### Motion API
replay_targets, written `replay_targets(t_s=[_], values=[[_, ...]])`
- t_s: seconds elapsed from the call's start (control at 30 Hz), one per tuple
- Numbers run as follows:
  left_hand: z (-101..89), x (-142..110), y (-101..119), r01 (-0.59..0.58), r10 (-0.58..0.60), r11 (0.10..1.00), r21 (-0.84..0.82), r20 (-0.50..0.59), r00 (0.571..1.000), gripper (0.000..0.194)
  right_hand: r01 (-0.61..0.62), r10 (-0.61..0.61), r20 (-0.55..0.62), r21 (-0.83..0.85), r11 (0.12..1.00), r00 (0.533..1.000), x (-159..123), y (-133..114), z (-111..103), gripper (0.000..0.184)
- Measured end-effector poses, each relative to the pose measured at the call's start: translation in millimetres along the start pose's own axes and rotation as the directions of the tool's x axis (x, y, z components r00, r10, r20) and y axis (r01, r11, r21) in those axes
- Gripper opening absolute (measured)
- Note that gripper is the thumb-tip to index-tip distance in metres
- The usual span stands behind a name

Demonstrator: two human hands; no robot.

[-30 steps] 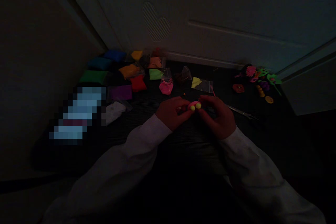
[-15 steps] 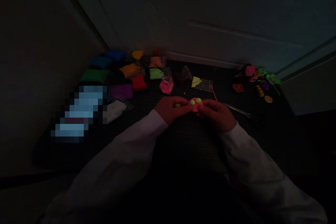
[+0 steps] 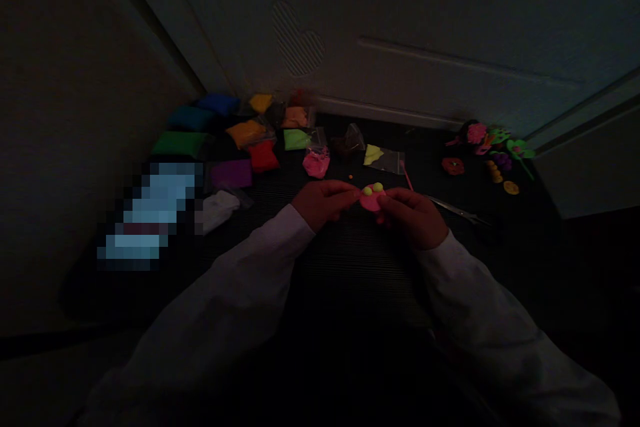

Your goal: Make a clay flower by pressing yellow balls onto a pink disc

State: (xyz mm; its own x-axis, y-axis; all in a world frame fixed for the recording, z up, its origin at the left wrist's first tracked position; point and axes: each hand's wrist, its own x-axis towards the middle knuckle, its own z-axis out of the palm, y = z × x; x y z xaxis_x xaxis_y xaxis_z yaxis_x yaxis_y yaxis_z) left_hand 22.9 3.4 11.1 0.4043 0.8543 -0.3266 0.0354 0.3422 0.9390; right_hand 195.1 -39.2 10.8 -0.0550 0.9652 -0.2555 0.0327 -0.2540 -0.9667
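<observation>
A pink clay disc (image 3: 371, 202) with two small yellow clay balls (image 3: 378, 187) on its upper part is held above the dark table. My right hand (image 3: 416, 215) grips it from the right, thumb on its face and fingers behind. My left hand (image 3: 320, 203) is closed, with its fingertips pinched at the disc's left edge. Just beyond the hands, a tiny orange bit (image 3: 351, 177) lies on the table. A pink stick tool (image 3: 407, 177) and scissors (image 3: 457, 211) lie close to my right hand.
Bags of coloured clay, among them a purple one (image 3: 233, 174) and a red one (image 3: 263, 156), spread over the back left. A phone with a blurred screen (image 3: 155, 213) lies at the left. Finished clay flowers (image 3: 477, 134) and a red clay piece (image 3: 453, 166) are at the back right.
My left hand has shifted slightly left, and its thumb has come off the disc's face to the edge. The yellow ball seen beneath that hand is now hidden.
</observation>
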Motion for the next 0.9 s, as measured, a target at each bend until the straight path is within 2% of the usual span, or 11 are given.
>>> replay_targets(t_s=[0.07,0.17,0.23,0.3,0.37,0.43,0.5,0.7,0.8,0.9], values=[[-3.4,4,2,0.009,-0.016,0.992,-0.130,-0.051,0.999,0.017,-0.016,0.018,0.024,-0.071,0.997,1.000,0,0,0,0.029],[-6.9,7,6,-0.061,0.021,0.961,-0.271,-0.148,0.989,0.022,-0.068,0.091,0.109,-0.202,0.977,0.990,-2,2,0,0.033],[-7.5,6,6,-0.105,0.051,0.937,-0.334,-0.168,0.984,0.022,-0.049,0.101,0.143,-0.326,0.944,0.985,-3,4,0,0.036],[-7.1,5,5,-0.106,0.068,0.942,-0.318,-0.129,0.989,0.021,0.045,0.034,0.141,-0.520,0.853,0.989,-4,5,0,0.037],[-6.9,5,4,-0.081,0.060,0.959,-0.272,-0.083,0.995,0.022,0.146,-0.073,0.134,-0.699,0.700,0.988,-5,5,0,0.037],[-7.5,7,2,-0.066,0.053,0.969,-0.237,-0.063,0.997,0.026,0.184,-0.142,0.123,-0.780,0.598,0.982,-5,3,0,0.035],[-8.8,9,1,-0.087,0.069,0.971,-0.221,-0.087,0.994,0.029,0.179,-0.167,0.100,-0.802,0.570,0.981,-4,2,-3,0.034],[-11.2,12,1,-0.180,0.152,0.976,-0.122,-0.209,0.966,0.036,0.142,-0.271,-0.030,-0.793,0.593,0.962,0,3,-14,0.036],[-6.5,13,3,-0.246,0.225,0.967,-0.070,-0.227,0.948,0.027,0.204,-0.414,-0.089,-0.765,0.611,0.906,0,-4,-16,0.035],[3.4,15,16,-0.302,0.277,0.941,-0.154,-0.166,0.946,0.019,0.379,-0.644,-0.055,-0.768,0.516,0.763,-3,-23,-14,0.028]])
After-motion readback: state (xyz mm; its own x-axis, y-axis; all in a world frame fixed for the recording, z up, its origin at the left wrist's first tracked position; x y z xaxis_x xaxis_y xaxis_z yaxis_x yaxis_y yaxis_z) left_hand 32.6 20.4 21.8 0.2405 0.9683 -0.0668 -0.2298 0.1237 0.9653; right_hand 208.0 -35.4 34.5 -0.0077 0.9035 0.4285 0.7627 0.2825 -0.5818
